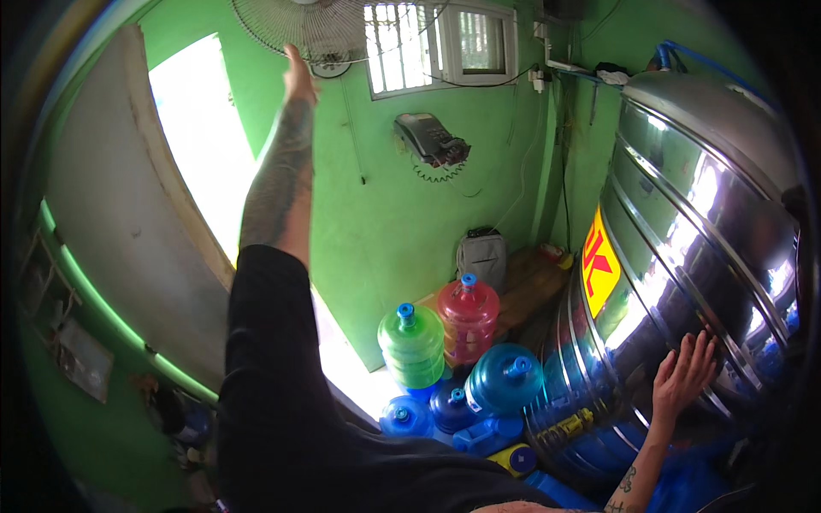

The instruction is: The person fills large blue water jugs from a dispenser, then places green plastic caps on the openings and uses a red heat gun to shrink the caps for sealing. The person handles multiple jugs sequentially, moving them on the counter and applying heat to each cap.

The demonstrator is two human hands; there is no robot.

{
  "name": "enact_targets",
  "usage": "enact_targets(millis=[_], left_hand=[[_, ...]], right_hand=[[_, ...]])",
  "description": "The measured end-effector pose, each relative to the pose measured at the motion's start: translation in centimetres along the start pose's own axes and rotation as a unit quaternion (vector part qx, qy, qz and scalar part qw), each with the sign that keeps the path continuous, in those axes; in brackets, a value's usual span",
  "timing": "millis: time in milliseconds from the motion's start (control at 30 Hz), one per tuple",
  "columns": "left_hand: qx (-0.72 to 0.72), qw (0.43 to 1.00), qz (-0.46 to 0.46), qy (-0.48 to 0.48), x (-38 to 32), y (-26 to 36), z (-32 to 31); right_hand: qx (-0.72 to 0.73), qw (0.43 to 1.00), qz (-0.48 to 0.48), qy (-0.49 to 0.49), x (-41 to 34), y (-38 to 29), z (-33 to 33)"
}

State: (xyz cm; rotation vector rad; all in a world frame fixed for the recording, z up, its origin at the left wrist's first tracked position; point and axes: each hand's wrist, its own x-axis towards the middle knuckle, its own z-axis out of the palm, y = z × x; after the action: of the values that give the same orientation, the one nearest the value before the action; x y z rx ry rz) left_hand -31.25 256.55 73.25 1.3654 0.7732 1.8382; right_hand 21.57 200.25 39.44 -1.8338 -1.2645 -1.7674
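Note:
My left hand (300, 80) is raised at the upper left, its fingers extended beside the lower rim of a wire-guarded fan (314, 29); whether they touch the guard is unclear. My right hand (683, 375) lies flat, fingers slightly apart, against a large ribbed stainless steel tank (648, 256) with a yellow and red label (601, 266). Between my arms stand a green water jug (411, 349) and a red one (468, 320). A teal jug (503, 381) lies tilted in front of them, near several blue jugs (406, 418).
A telephone (430, 141) hangs on the green wall below a barred window (442, 48). A grey backpack (481, 260) leans by the wall. At left are a bright doorway (199, 134) and a pale door panel (128, 192). Blue pipe (712, 54) runs above the tank.

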Motion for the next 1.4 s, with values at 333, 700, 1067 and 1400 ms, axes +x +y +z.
enact_targets(millis=[333, 700, 1067, 1400], left_hand=[[-0.252, 0.965, 0.067, 0.001, 5.9, -9.0, 11.5], [-0.248, 0.967, 0.035, -0.037, 3.9, -10.4, 7.9], [-0.335, 0.941, 0.037, -0.01, 7.9, -10.2, 8.4], [-0.364, 0.931, -0.028, 0.02, 5.8, -6.1, 6.9]], right_hand=[[-0.052, 0.998, -0.01, -0.025, -0.4, 0.2, 0.2], [-0.047, 0.999, -0.014, -0.017, -0.2, 0.0, 0.2], [-0.084, 0.996, -0.023, -0.027, -0.2, 0.0, 0.3], [-0.087, 0.996, -0.017, -0.024, -0.3, -0.2, 0.4]])
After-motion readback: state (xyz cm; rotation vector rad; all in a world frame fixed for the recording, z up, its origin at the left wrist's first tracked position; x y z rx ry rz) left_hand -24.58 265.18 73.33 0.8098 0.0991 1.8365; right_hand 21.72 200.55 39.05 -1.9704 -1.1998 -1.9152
